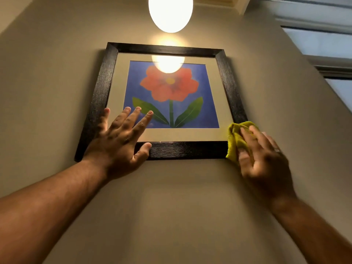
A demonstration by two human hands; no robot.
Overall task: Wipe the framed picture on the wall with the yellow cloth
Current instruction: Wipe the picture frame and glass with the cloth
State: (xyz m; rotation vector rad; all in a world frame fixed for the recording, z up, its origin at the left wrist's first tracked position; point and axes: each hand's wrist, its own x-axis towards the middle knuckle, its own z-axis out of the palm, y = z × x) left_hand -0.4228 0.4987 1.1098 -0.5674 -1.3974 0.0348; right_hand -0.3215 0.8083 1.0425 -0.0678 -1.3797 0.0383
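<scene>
A framed picture (165, 54) hangs on the beige wall: black wooden frame, cream mat, a red flower on blue. My left hand (122, 138) lies flat with fingers spread over the frame's lower left corner, thumb on the bottom bar. My right hand (261, 159) presses a bunched yellow cloth (235, 139) against the frame's lower right corner. The cloth hides that corner.
A glowing oval lamp (170, 13) hangs above the picture and reflects in its glass (168, 63). A window (322, 42) with a pale frame sits at the upper right. Bare wall (171, 206) lies below the picture and on both sides of it.
</scene>
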